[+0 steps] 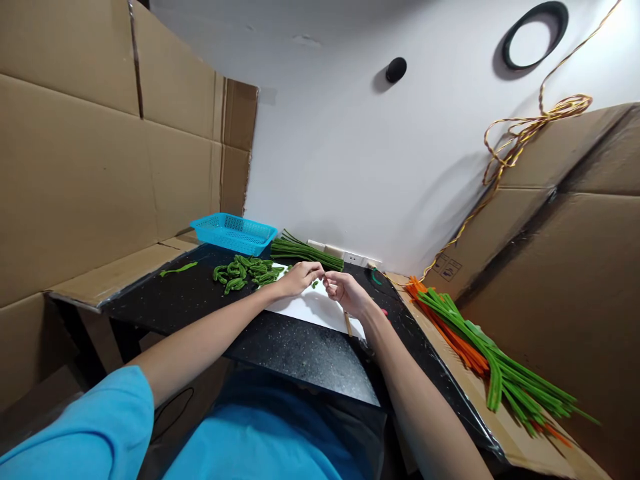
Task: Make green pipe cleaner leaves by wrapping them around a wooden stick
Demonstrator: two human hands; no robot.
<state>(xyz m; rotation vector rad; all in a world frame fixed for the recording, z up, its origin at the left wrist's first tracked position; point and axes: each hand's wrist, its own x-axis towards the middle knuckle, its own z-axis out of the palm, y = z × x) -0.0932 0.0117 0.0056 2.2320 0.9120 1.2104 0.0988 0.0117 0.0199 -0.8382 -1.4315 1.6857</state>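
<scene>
My left hand (301, 279) and my right hand (347, 291) meet fingertip to fingertip above a white sheet or board (295, 308). Both are closed in a pinch; whatever lies between the fingers is too small to make out. A small green piece (315, 284) shows on the white surface just below them. Left of my left hand lies a heap of short, bent green pieces (243, 272) that look like twisted pipe cleaners. Beside my right wrist is a thin tan stick or handle (347, 325), partly off the white surface's edge.
A blue plastic basket (234, 233) stands at the back left. Behind my hands lies a dark green bundle of long stems (305, 251). Light green stems (500, 360) and orange stems (450, 333) lie on cardboard at right. A green strip (179, 269) rests on the black table (300, 350).
</scene>
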